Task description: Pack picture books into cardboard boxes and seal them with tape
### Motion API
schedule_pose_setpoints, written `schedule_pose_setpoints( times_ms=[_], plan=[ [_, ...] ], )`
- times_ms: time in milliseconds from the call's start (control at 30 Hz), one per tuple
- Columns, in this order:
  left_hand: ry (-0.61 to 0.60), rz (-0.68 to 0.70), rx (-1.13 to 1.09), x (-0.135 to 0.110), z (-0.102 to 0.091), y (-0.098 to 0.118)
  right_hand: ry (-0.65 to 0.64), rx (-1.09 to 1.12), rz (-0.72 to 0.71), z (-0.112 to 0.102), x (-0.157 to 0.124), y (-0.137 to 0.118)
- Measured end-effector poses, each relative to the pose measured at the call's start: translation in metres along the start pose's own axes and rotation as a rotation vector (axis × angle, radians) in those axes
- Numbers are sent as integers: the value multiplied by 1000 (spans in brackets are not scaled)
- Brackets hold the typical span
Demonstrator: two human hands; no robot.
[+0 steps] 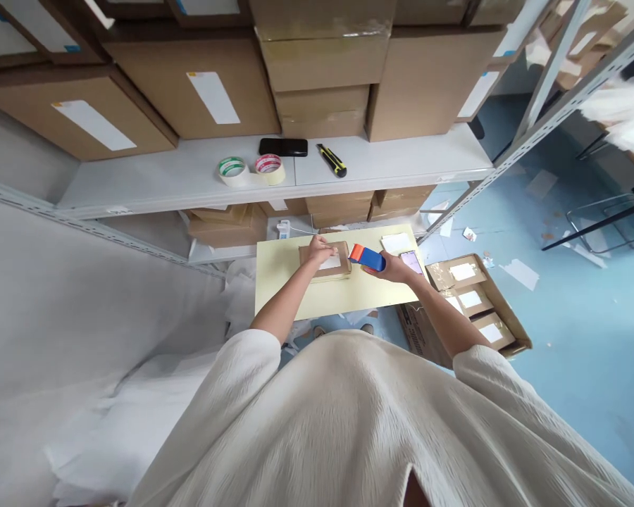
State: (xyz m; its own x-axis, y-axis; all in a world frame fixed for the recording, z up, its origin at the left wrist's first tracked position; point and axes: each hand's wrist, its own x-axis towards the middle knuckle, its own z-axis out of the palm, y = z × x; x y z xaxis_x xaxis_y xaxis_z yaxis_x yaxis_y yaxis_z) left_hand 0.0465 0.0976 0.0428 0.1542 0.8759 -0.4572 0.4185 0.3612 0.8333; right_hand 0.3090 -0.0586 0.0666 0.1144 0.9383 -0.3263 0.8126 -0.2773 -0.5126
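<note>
A small brown cardboard box (339,262) with a white label lies on a pale yellow table (285,282). My left hand (320,249) rests on the box's left top, fingers curled down on it. My right hand (392,268) is closed round a blue and orange tape dispenser (366,258), held at the box's right edge. A phone (412,262) with a lit screen lies just beyond my right hand, and a white pad (396,242) sits behind it.
A white shelf (380,165) ahead carries two tape rolls (251,170), a black phone (283,146) and a yellow-black utility knife (332,160), with big cartons above. An open carton (478,303) of labelled small boxes stands on the blue floor at right. White sheeting lies left.
</note>
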Motion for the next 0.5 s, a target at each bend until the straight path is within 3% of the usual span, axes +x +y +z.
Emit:
schedule_pose_setpoints(
  times_ms=[167, 300, 400, 500],
  plan=[
    [56, -61, 167, 11, 13, 16, 16, 73, 100, -1, -16, 61],
    [-24, -11, 344, 29, 25, 29, -47, 295, 176, 15, -29, 103],
    [-36, 115, 567, 46, 44, 40, -79, 428, 222, 36, -33, 115],
    [-86, 151, 788, 63, 64, 48, -112, 465, 288, 58, -34, 116]
  ],
)
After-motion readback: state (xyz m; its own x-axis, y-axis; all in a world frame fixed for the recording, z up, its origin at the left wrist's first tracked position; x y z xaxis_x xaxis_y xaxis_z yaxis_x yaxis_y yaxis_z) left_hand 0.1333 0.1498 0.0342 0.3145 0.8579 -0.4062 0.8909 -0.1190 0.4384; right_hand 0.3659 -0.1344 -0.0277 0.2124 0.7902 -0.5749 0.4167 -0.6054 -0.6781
